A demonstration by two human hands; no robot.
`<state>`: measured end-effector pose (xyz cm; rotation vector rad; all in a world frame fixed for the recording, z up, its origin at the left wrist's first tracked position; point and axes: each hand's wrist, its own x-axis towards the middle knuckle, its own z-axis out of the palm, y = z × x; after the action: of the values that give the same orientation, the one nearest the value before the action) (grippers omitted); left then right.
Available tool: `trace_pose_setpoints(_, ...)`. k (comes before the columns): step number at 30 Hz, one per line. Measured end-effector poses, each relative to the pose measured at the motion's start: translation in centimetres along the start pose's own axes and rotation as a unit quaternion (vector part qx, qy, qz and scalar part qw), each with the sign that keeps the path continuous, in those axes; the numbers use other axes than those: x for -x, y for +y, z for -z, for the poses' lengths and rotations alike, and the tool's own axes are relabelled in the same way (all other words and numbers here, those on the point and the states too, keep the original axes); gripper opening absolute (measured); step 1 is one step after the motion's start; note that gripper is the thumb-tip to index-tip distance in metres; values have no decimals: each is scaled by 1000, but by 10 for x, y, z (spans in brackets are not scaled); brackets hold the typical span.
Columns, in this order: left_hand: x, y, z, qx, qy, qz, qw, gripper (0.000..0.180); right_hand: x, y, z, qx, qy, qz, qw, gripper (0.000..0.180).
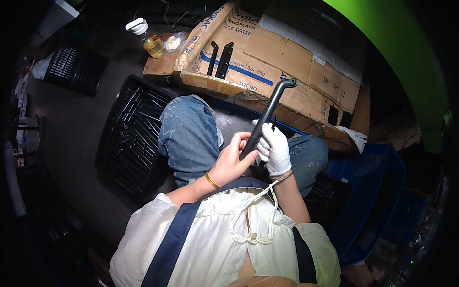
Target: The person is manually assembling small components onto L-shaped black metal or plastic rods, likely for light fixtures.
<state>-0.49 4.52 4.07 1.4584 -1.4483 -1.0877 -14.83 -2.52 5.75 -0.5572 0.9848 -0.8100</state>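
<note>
Both hands on a long black bent-ended part, over the lap.

Left hand [233, 160], bare, curled around the lower end of the black part [267, 117]; right hand [275, 148], white-gloved, wrapped on the shaft just beside it. Part angled up toward flattened cardboard [287, 57], two similar black pieces [220, 60] lying there. Black crate [129, 138] off to the left, blue crate [373, 191] to the right.

Matt black tube [267, 115]; white knit cloth glove [276, 150]; rough brown cardboard [287, 57]; black plastic crate [129, 134]; faded blue denim jeans [189, 134].
</note>
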Motion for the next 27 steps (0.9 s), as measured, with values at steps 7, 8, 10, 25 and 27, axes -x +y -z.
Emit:
trace_pose_setpoints(7, -14, -6, 9, 488, -109, 155, 852, 43, 3, 7, 1, 211, 2, 85, 974, 27)
trace_pose_setpoints(8, -13, -6, 9, 487, -110, 155, 852, 43, 5, 11, 4, 321, 42, 204, 924, 25)
trace_pose_setpoints(10, -11, -8, 8, 457, -51, 133, 878, 48, 23, 1, -1, 351, 35, 132, 926, 24)
trace_pose_setpoints(25, -6, -1, 11, 331, -62, 86, 937, 55, 42, 3, -22, 556, 25, 262, 788, 11)
trace_pose_setpoints(27, -6, 0, 12, 321, -71, 85, 941, 54, 42, 4, -21, 558, 27, 252, 791, 11)
